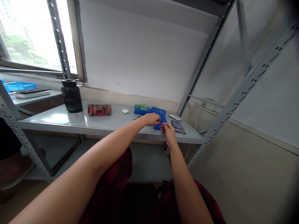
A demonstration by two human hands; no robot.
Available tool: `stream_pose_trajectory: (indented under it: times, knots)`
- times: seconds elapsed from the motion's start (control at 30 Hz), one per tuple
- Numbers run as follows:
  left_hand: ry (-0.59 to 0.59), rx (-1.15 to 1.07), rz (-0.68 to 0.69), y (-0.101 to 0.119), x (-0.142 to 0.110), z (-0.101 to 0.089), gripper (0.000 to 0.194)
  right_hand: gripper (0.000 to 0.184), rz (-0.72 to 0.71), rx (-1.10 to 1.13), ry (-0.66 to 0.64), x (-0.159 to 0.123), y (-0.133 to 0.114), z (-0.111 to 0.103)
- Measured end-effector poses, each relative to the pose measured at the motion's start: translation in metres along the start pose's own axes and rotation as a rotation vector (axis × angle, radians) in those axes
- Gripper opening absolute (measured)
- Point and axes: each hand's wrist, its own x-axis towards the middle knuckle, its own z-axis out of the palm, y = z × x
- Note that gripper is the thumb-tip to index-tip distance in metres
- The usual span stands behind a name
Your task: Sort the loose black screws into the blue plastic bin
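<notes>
So the biggest thing here is the white wall (144,59), way out past both hands. Next is the grey metal bench (109,121), which runs under the hands and stretches far off to the left of the left hand (152,119).

Big black bottle (72,96) stands upright on it, well apart from the left hand on its left side. There's also something pixelated and reddish (99,110) between that bottle and the left hand, no clue what it is.

Now the hands: left one is bent down at the wrist with the fingers curled, right hand (167,128) has its fingertips drawn together just beside it. Can't tell if either has hold of anything, way too small to see. The near blue bin (164,119) is right there at both hands, partly hidden by them; can't tell if they're touching it.

Two more bins sit just beyond the left hand: a blue bin with green stuff (141,109) and, to its right, the far blue bin (158,111).

Phone-looking slab (177,127), partly pixelated, lies just right of the right hand, with a flat white thing (175,117) behind it. Little white case (125,111) is off left of the left hand, and tiny dark bits (136,118) are near it, also on its left.
</notes>
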Motion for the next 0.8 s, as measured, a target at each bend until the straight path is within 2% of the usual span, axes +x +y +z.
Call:
stream_pose_trajectory:
  times: [0.23,0.5,0.8]
  knots:
    - [0.038,-0.010,-0.015,-0.001,0.001,0.000,0.025,0.030,-0.013,-0.022,0.007,0.000,0.001,0.000]
    - [0.000,0.005,-0.100,-0.012,-0.001,0.000,0.025,0.031,0.027,-0.052,0.008,0.001,0.006,-0.002]
    - [-0.011,0.106,-0.198,-0.026,0.006,0.016,0.024,0.025,0.093,-0.130,-0.066,0.001,0.024,-0.001]
